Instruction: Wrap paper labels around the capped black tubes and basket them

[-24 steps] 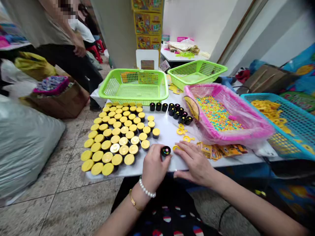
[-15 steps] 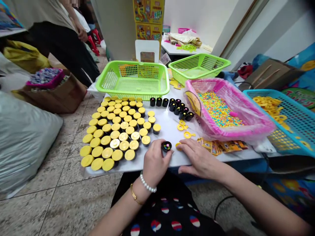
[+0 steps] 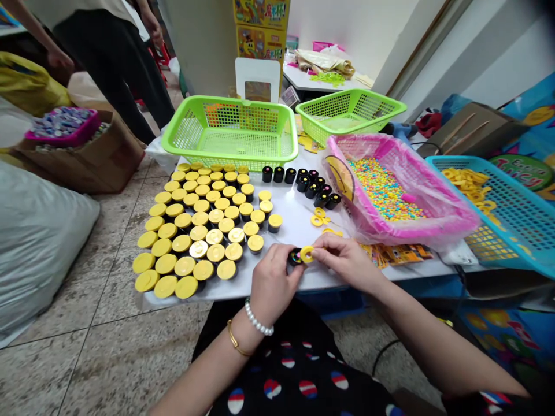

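My left hand (image 3: 274,271) is closed around a small black cup (image 3: 295,257) with coloured beads inside, near the table's front edge. Between thumb and fingers, my right hand (image 3: 347,261) pinches a yellow plastic ring (image 3: 307,254) right beside the cup's mouth; whether it touches the rim I cannot tell. More yellow rings (image 3: 318,214) lie on the table beyond my right hand. Several open black cups (image 3: 312,189) stand at the back. To the left spread many black cups with yellow lids (image 3: 199,234).
Green baskets (image 3: 229,157) stand along the back. At the right are a plastic-lined pink basket (image 3: 451,222) of coloured beads and a blue basket (image 3: 533,216) with yellow rings. Printed cards (image 3: 396,254) lie before the pink basket. Another person (image 3: 117,63) stands at the far left.
My right hand has picked up a yellow ring from the table and brought it left to the black cup. My left hand still holds the cup. The view has shifted slightly.
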`<state>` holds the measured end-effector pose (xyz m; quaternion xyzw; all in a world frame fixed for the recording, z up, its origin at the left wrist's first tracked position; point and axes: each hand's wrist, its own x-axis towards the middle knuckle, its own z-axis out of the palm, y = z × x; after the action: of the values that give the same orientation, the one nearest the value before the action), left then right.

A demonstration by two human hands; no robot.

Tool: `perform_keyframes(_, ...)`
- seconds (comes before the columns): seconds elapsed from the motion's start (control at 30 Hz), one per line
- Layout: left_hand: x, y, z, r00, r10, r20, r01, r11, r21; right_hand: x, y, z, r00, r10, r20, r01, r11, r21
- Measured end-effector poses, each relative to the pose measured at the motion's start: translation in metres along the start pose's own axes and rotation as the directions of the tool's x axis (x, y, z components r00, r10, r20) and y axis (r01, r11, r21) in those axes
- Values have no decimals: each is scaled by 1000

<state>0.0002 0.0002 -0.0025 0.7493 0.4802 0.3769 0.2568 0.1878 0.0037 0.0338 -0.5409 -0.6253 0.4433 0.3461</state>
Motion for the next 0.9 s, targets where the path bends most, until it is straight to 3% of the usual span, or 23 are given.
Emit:
perform_keyframes(0.13, 0, 0, 0, 1000, 1, 13, -1, 1000, -4, 9, 0, 5, 979, 202, 37, -203, 933, 298)
perform_keyframes(0.37, 0, 2, -2, 998, -24, 50, 22, 999, 34, 12, -11, 20, 948, 313, 50, -308, 870, 385)
perform_keyframes(0.5, 0, 3, -2, 997, -28, 70, 24, 998, 53, 14, -7, 21, 936, 346, 61, -336, 832, 442)
perform_keyframes(0.9, 4, 6, -9, 991, -41, 125, 37, 999, 30, 14, -7, 18, 944, 311, 111, -328, 845, 422)
